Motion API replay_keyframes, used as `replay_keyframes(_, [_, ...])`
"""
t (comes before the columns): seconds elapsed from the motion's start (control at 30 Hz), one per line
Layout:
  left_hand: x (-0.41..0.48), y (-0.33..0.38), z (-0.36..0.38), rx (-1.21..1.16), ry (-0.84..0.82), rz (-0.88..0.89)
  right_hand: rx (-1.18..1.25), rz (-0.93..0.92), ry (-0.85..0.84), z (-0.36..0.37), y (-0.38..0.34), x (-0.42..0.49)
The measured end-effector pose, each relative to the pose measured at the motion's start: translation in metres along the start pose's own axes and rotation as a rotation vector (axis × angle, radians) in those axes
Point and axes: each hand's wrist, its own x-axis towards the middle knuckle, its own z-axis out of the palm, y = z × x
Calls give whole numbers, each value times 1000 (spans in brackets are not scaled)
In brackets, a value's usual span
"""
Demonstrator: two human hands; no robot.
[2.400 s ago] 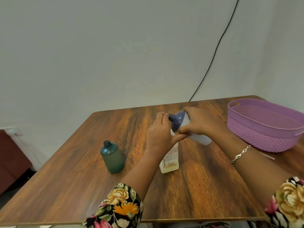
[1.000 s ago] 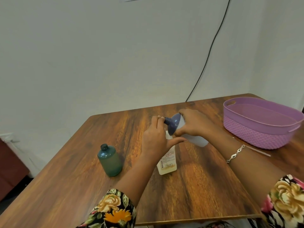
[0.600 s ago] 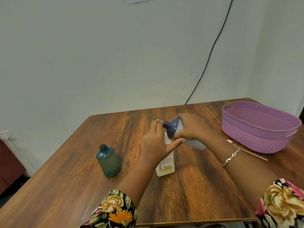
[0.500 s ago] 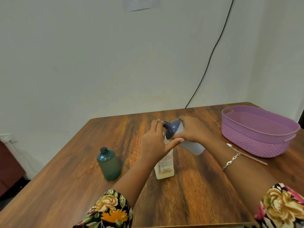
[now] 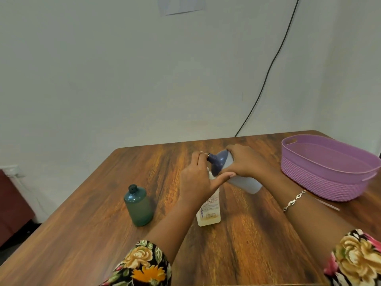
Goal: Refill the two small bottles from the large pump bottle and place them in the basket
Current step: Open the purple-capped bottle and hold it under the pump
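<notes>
One label legible, BIOCHEK, clear bottle; right hand grips white bottle, left hand pinches nozzle

Left hand covers neck & mouth of small bottle; grip underneath can't be seen. Label print mostly too small to read. Right hand wraps big bottle, hiding its middle. Basket cut off at rt edge; paper & cable at top. Stick partly behind forearm.

basket: purple | small bottle: teal | cap: navy | sleeve: floral | table: brown woodgrain
</notes>
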Motion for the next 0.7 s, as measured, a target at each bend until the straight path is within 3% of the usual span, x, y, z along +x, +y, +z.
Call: replay_keyframes(0.7, [-4,6,2,-12,90,20,37,-16,2,5,5,2])
